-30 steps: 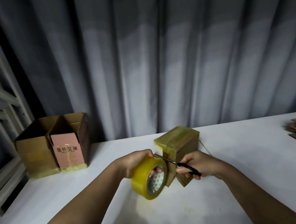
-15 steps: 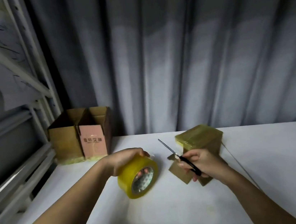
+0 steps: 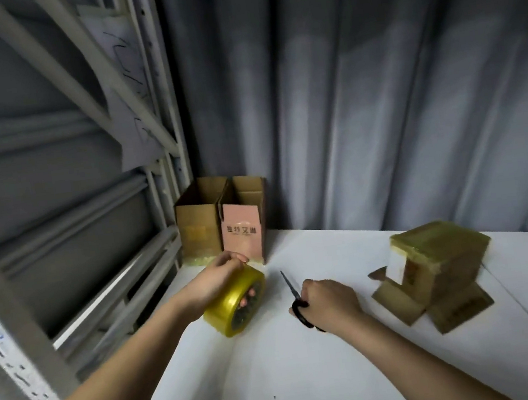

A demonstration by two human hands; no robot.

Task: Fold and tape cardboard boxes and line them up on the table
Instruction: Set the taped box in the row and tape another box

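My left hand (image 3: 217, 281) grips a yellowish roll of tape (image 3: 236, 302), fingers through its core, low over the white table (image 3: 280, 382). My right hand (image 3: 331, 301) holds black-handled scissors (image 3: 297, 299), blades pointing away toward the back left. A brown cardboard box (image 3: 439, 269) wrapped in yellow tape stands on its spread lower flaps to the right of both hands, untouched. Two open boxes stand side by side in the table's back left corner: a plain brown box (image 3: 198, 233) and a pink-fronted box (image 3: 244, 236).
A grey metal shelving rack (image 3: 64, 199) runs along the table's left edge. A grey curtain (image 3: 376, 91) hangs behind the table.
Both hands have moved left, away from the taped box; the scissors are no longer at the tape. The view has swung left, so the flat cardboard at the right has left the frame.
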